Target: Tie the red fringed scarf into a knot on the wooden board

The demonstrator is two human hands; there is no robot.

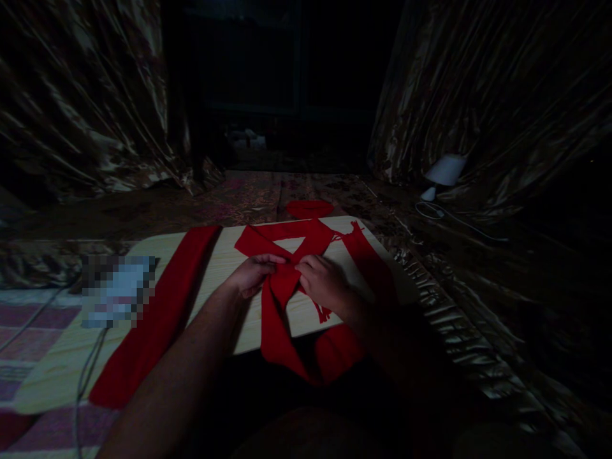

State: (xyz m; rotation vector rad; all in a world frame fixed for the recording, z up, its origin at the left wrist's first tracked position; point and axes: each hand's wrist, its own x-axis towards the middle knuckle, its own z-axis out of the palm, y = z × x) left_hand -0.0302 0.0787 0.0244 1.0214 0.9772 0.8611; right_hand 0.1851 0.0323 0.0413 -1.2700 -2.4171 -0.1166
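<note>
A long red scarf (280, 322) with fringed ends lies looped and crossed over a pale wooden board (217, 293). One part of it hangs over the board's near edge. My left hand (255, 274) is closed on the left side of the crossing, thumb and fingers pinching the cloth. On the other side of the crossing, my right hand (322, 280) is closed with its fingertips on the same scarf. Fringe shows beneath the right wrist. Dim light hides the finer folds between the hands.
A wide red cloth strip (165, 312) crosses the board's left part, near a blurred-out device (119, 293) with a cable. Another red strip (368, 258) lies at right. Beyond the board are a red piece (310, 208), a small lamp (445, 171) and curtains (95, 95).
</note>
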